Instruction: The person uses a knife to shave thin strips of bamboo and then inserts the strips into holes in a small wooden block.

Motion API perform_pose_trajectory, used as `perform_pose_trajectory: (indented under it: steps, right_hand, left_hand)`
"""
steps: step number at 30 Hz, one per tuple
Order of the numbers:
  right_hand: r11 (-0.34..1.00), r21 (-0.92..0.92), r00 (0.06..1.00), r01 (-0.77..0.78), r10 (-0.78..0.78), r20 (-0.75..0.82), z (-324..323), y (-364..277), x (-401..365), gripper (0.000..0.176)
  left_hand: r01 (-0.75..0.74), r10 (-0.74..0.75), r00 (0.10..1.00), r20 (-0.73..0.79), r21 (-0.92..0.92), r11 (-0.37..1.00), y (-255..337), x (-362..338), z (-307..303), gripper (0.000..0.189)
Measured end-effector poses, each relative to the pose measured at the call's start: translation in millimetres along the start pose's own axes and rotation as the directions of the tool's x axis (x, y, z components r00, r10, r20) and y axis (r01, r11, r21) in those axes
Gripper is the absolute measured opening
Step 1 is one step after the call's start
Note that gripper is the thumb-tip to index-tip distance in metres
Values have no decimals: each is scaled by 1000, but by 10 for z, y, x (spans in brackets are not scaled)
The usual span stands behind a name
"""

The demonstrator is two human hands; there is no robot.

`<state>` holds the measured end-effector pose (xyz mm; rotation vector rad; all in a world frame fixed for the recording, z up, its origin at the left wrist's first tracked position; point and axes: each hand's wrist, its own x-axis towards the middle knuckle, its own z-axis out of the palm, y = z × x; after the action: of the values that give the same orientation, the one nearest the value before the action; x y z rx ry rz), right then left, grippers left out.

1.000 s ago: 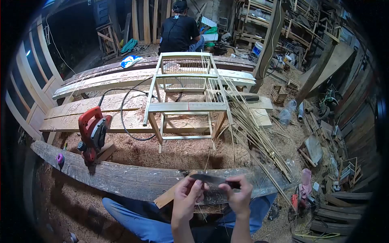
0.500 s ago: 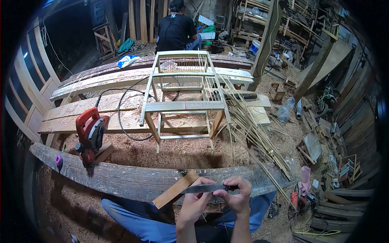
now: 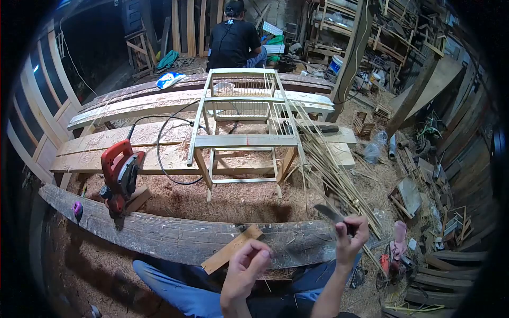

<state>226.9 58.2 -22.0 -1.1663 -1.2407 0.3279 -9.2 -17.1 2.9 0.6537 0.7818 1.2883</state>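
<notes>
My right hand (image 3: 351,239) grips a knife (image 3: 330,213), raised over the right part of the weathered plank, its dark blade pointing up and left. My left hand (image 3: 245,271) is closed, thumb against curled fingers, and any small thing pinched there cannot be made out. Just behind it a short flat piece of wood (image 3: 230,250) lies slantwise on the weathered plank (image 3: 175,241). Beyond the plank stands a wooden frame (image 3: 245,141) with thin bars at its far side. Long thin strips (image 3: 334,169) lie in a bundle to its right.
A red power planer (image 3: 119,175) rests at the plank's left, its black cable looping behind. Pale boards (image 3: 114,138) span the middle, with shavings all around. A person (image 3: 234,40) in a dark shirt sits at the back. Wood scraps (image 3: 405,196) fill the right side.
My hands have come apart. The right has carried the knife rightward and up, away from the left, and the blade now tilts upward. My left hand has shifted slightly left and lower.
</notes>
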Motion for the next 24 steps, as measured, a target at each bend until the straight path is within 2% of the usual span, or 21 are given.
perform_pose_trajectory:
  steps: [2, 3, 4, 6, 7, 9, 10, 11, 13, 15, 18, 21, 24]
  right_hand:
    - [997, 49, 997, 66, -67, 24, 68, -104, -87, 42]
    - [993, 113, 999, -31, 26, 43, 96, -130, -168, 41]
    - [993, 116, 999, -29, 24, 44, 140, -145, -249, 41]
    - [984, 137, 979, -113, 87, 182, 250, -177, -398, 43]
    - [983, 138, 979, -118, 93, 180, 305, -206, -443, 43]
    - [998, 69, 920, -12, -16, 391, 393, -273, -503, 44]
    - [998, 67, 922, -12, -14, 387, 439, -298, -512, 44]
    - [994, 103, 914, 28, -68, 401, 487, -320, -505, 45]
    - [979, 148, 894, 142, -191, 405, 530, -330, -448, 42]
    - [977, 161, 875, 141, -199, 441, 512, -340, -398, 44]
    - [973, 153, 851, 172, -225, 476, 450, -352, -288, 46]
    - [958, 121, 838, 260, -286, 465, 400, -426, -169, 42]
    - [939, 86, 818, 334, -334, 468, 360, -447, -77, 38]
  left_hand:
    - [-33, 37, 985, -171, 27, 999, -14, 92, 67, 9]
    - [-45, 43, 988, -145, -7, 999, -35, 137, 63, 9]
    - [-48, 47, 988, -146, -7, 999, -58, 162, 56, 9]
    - [-32, 28, 993, -111, -41, 999, -106, 185, 35, 12]
    - [-59, 55, 995, -80, -42, 997, -142, 184, 33, 15]
    - [-33, 36, 995, -91, 32, 999, -196, 174, 19, 15]
    - [-16, 26, 994, -101, 99, 995, -211, 166, 17, 16]
    - [-13, 22, 999, -49, 167, 986, -218, 142, 18, 16]
    - [-21, 25, 999, -27, 136, 990, -232, 134, 1, 16]
    - [-31, 28, 998, 50, 48, 998, -226, 130, -53, 17]
    - [-44, 44, 999, 19, 11, 999, -247, 127, -14, 16]
    - [-86, 84, 993, 80, 26, 996, -192, 126, 56, 15]
    - [-116, 113, 993, 32, 99, 988, -151, 101, 115, 13]
